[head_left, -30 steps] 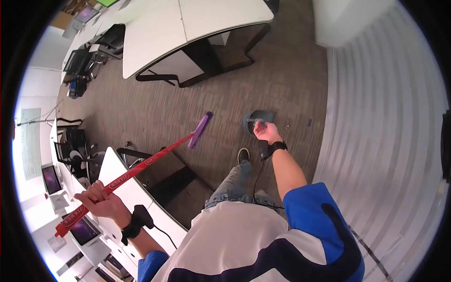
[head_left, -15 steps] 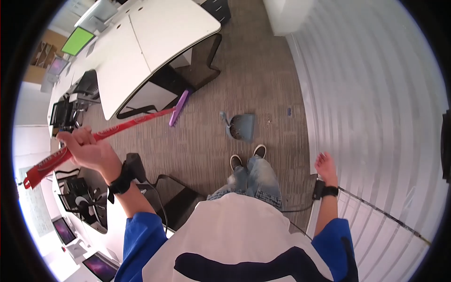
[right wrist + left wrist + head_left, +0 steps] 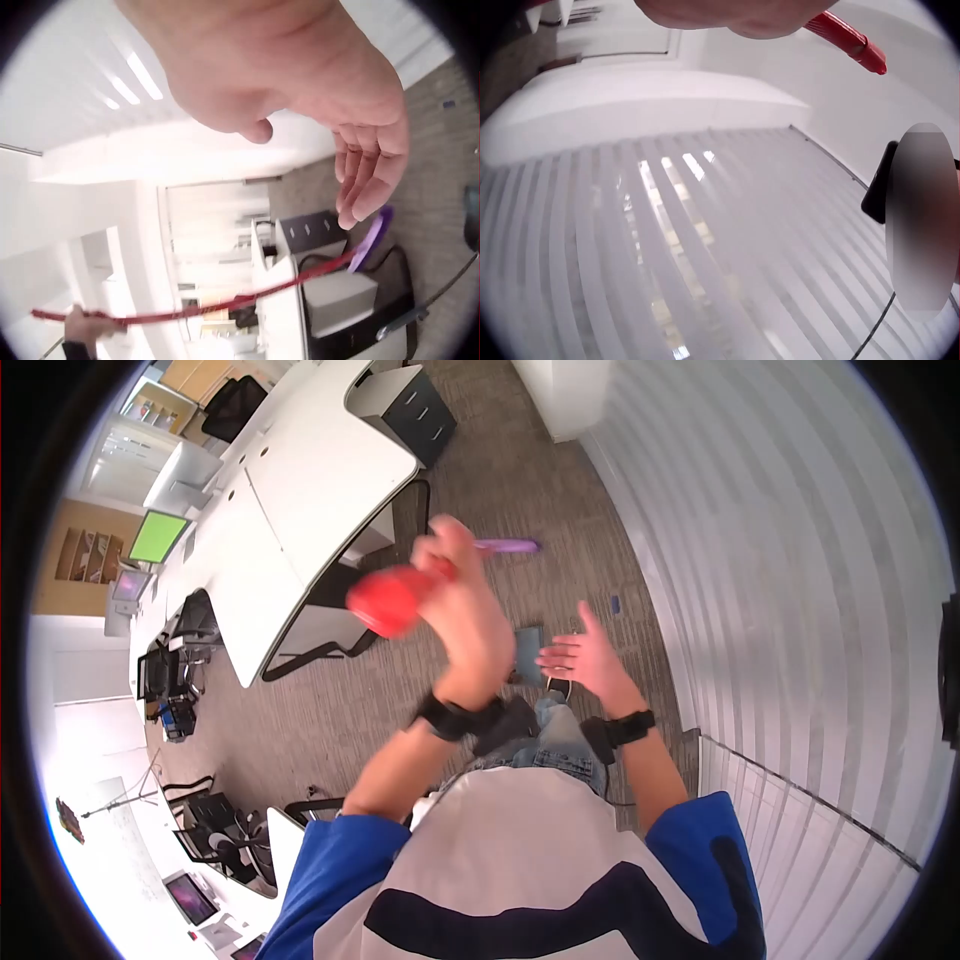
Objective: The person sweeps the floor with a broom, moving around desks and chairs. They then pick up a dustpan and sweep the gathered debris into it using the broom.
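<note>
A broom with a red handle (image 3: pixel 385 602) and a purple brush head (image 3: pixel 515 546) is gripped by my left hand (image 3: pixel 465 605), fingers curled round the shaft. In the right wrist view the broom's shaft (image 3: pixel 240 301) runs slanting from the left hand down to the brush. The end of the red handle (image 3: pixel 847 41) pokes out past the hand in the left wrist view. My right hand (image 3: pixel 588 660) holds nothing, its fingers extended and thumb apart. Below it a grey-blue dustpan (image 3: pixel 528 645) is partly hidden by both hands; its long handle (image 3: pixel 405 321) shows in the right wrist view.
White desks (image 3: pixel 265 530) with monitors run along the left, a dark drawer cabinet (image 3: pixel 425 420) at their far end. A striped glass wall (image 3: pixel 760 580) stands on the right. A small blue piece (image 3: pixel 615 604) lies on the carpet (image 3: pixel 510 450) beside that wall.
My left hand has swung the broom from the left to the middle, brush now beyond the dustpan. The right hand left the dustpan, went right, then came back near it. The view has turned.
</note>
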`<action>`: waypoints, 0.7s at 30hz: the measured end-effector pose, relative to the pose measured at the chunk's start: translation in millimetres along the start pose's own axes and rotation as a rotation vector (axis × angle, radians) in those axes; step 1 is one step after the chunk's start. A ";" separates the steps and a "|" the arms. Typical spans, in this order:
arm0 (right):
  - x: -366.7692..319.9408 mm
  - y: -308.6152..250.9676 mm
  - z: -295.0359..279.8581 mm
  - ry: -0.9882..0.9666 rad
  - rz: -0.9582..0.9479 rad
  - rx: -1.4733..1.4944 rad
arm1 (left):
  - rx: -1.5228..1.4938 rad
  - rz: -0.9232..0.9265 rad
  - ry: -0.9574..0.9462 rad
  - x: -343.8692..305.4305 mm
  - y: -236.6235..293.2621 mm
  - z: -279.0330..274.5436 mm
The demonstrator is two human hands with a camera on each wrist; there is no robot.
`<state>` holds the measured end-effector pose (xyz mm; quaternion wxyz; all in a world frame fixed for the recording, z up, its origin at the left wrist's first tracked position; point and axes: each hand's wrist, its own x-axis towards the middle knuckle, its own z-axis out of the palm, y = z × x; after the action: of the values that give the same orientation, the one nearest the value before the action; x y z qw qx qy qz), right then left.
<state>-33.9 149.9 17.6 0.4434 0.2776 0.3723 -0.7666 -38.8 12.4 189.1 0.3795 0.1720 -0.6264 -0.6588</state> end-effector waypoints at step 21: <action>93.8 -5.4 -274.3 0.477 0.100 0.287 | 1.128 -1.145 -0.312 46.3 -309.4 -195.5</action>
<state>-54.9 331.3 -207.4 0.3367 0.5284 0.3395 -0.7015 -19.9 -179.1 -125.7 -0.2507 0.5367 -0.7244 -0.3527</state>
